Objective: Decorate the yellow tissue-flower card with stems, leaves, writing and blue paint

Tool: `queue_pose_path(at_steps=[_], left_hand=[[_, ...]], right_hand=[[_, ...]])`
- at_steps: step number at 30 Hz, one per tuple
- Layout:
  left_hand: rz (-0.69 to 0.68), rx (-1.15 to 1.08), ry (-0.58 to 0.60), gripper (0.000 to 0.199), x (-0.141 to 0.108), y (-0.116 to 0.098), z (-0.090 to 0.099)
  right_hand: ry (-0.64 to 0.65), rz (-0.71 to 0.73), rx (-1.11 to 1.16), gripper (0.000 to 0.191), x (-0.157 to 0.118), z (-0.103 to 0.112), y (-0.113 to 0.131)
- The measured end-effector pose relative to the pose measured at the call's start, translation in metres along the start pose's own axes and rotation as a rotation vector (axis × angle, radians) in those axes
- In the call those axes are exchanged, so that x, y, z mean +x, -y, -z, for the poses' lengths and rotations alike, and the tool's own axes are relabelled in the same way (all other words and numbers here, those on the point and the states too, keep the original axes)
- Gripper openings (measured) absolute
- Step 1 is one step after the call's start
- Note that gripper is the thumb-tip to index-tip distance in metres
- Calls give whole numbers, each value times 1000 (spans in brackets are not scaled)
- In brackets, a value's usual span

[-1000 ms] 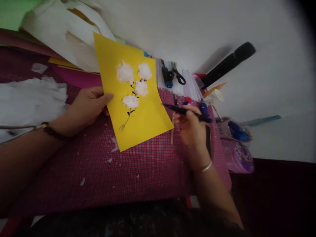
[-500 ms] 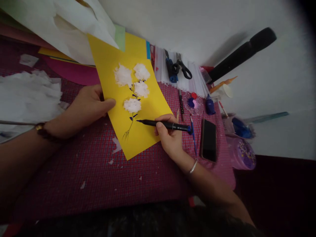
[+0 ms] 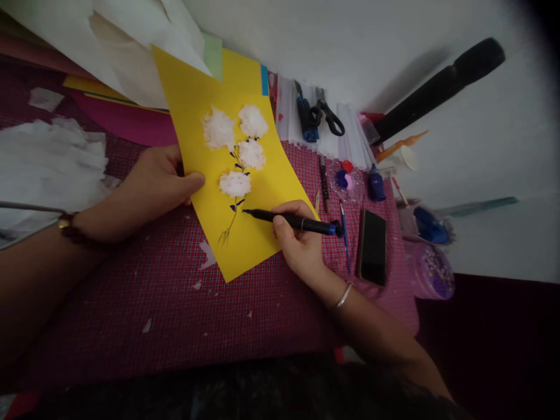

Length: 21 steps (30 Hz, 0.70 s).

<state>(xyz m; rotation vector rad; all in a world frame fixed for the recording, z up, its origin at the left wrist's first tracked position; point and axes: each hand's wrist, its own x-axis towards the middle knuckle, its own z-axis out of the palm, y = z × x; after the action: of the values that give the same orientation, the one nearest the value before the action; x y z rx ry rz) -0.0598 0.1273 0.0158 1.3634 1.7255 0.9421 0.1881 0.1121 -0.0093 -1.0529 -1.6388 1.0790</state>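
Note:
A yellow sheet point(image 3: 258, 245) carries several white fluffy blossoms point(image 3: 235, 184) on a thin drawn stem with small dark blue leaves. My left hand point(image 3: 153, 186) grips the sheet's left edge, thumb on top and the other fingers hidden beneath. In my right hand point(image 3: 301, 239) is a dark marker point(image 3: 284, 220), held like a pen, its tip at the paper just right of the stem, below the lowest blossom. Whether the tip touches the paper is too small to tell.
Scissors point(image 3: 328, 114) and a cutter point(image 3: 306, 114) lie on white strips at the back. A phone point(image 3: 371, 248), thin brush point(image 3: 345, 236), paint palette point(image 3: 345, 178) and blue bottle point(image 3: 375, 184) are on the right. Crumpled white paper point(image 3: 52, 163) lies left.
The marker tip has shifted very slightly up the sheet. The view has moved a little, and both hands keep their holds.

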Motion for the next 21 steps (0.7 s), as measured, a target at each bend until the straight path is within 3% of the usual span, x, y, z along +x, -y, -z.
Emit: queue_pose_path(at_steps=[13, 21], left_hand=[[37, -11, -31, 33, -1, -4, -3], [23, -10, -18, 21, 0, 0, -3]], right_hand=[[102, -39, 46, 12, -7, 0, 7], [93, -65, 185, 15, -7, 9, 13]])
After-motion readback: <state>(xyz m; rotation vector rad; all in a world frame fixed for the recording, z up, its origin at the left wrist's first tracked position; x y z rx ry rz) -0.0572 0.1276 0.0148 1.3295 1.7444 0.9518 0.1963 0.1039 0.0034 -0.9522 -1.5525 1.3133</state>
